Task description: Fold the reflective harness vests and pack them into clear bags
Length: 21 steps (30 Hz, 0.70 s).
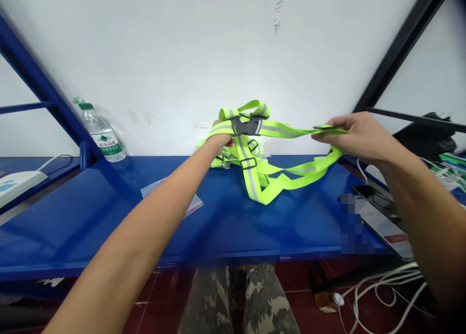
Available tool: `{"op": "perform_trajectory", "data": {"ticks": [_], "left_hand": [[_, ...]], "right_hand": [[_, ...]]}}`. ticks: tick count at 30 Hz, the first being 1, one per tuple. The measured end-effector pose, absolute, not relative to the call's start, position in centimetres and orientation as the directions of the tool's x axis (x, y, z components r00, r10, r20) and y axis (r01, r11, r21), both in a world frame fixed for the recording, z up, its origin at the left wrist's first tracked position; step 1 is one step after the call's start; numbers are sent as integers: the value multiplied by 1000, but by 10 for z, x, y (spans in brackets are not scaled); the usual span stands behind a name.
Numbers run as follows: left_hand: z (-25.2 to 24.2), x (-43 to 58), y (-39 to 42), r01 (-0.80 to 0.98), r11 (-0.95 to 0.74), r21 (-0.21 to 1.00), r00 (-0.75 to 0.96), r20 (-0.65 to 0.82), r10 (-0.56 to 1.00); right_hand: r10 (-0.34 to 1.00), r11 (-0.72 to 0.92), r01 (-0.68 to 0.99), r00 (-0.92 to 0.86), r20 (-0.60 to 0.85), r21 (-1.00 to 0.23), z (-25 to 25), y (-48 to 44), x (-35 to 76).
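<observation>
While the left hand (220,139) clamps the neon-yellow reflective harness (251,171) beside its black plastic buckle (244,125), fingers hidden behind the webbing, the right hand (351,137) pinches a strap closed; further webbing, bunched past the left grip, sits hard to make out on the blue bench (91,227).

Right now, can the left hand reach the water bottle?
Probably yes: the left hand grips the reflective safety harness by its black buckle, and the plastic water bottle stands to its left with nothing between them, though it would likely have to let go.
</observation>
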<state>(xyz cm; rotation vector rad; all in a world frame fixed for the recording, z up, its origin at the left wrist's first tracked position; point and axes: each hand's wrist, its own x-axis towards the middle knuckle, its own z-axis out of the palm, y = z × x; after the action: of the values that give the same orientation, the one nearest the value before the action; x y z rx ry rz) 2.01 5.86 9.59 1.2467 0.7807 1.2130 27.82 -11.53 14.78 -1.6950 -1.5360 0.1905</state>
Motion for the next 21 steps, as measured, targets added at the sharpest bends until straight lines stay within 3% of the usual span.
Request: {"op": "perform_trajectory", "data": {"ticks": [3,7,11,14,17,21], "left_hand": [[107,20,57,-381,-127,916,29,149,988],[123,23,49,-533,28,846,234,116,965],[132,25,31,-508,80,857,414,162,896],[137,29,19,-464,66,883,509,205,836],[142,39,10,-436,36,899,536,228,813],[149,49,-4,-445,71,893,564,218,797]], "right_hand": [[944,-4,800,201,261,-600,142,-118,286],[995,101,774,-66,79,-625,131,-111,300],[885,234,611,-457,-95,-757,120,-104,306],[936,158,440,-353,-8,-884,103,-93,290],[986,85,483,-165,5,-871,79,-80,255],[940,53,422,-327,-97,-905,52,-65,209]]}}
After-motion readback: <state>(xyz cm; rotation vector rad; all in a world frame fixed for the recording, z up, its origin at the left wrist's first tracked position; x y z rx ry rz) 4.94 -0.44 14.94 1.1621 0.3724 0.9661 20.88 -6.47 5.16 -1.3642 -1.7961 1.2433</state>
